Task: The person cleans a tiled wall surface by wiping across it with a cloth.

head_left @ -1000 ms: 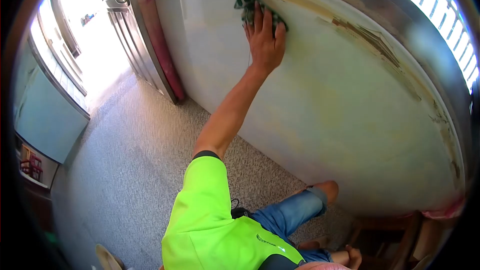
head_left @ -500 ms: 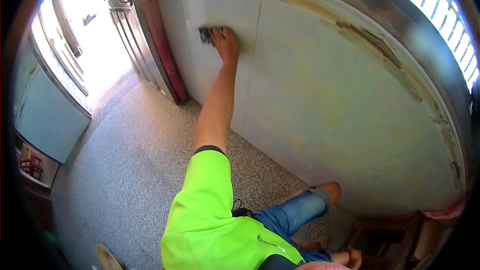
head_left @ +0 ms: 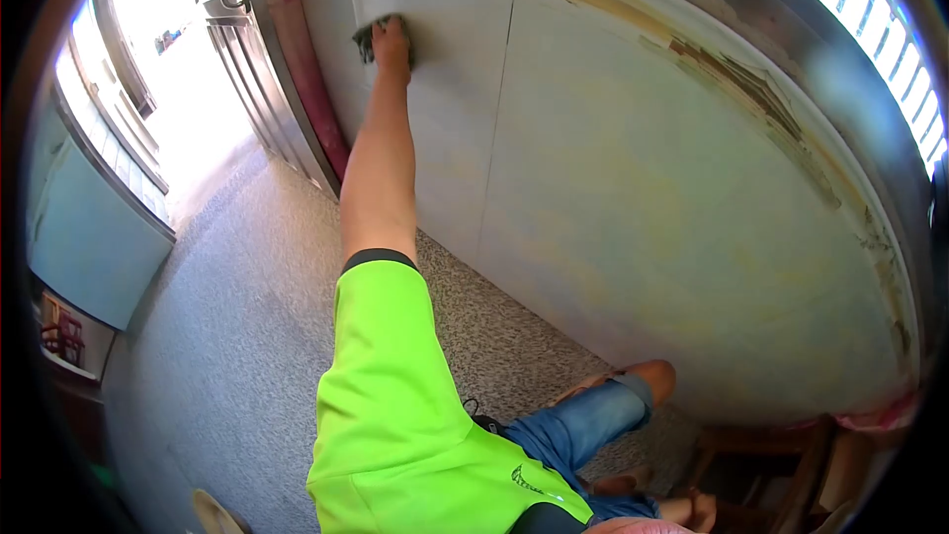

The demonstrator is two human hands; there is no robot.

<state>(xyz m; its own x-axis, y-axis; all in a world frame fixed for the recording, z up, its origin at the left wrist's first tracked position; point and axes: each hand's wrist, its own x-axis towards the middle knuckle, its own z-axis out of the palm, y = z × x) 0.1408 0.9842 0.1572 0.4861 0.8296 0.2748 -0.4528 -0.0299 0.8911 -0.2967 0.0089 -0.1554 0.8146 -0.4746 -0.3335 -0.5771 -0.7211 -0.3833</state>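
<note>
My left hand (head_left: pixel 392 40), its arm stretched far forward, presses a dark green, crumpled cloth (head_left: pixel 366 43) against the pale tiled wall (head_left: pixel 633 168). The fingers are bent over the cloth, near the upper left part of the wall. At the bottom right, what looks like my right hand (head_left: pixel 703 511) rests beside my leg. It is small and partly cut off, so its fingers cannot be made out.
A pink-red post (head_left: pixel 314 89) and a metal door (head_left: pixel 259 69) border the wall's left end. Speckled floor (head_left: pixel 247 336) lies below. A wooden stool (head_left: pixel 761 465) stands at the lower right; a barred window (head_left: pixel 870 0) is at the upper right. Peeling brown trim (head_left: pixel 741 89) runs along the wall's top.
My left hand has moved the cloth up and to the left across the wall, with the arm following. What looks like my right hand has stayed in place.
</note>
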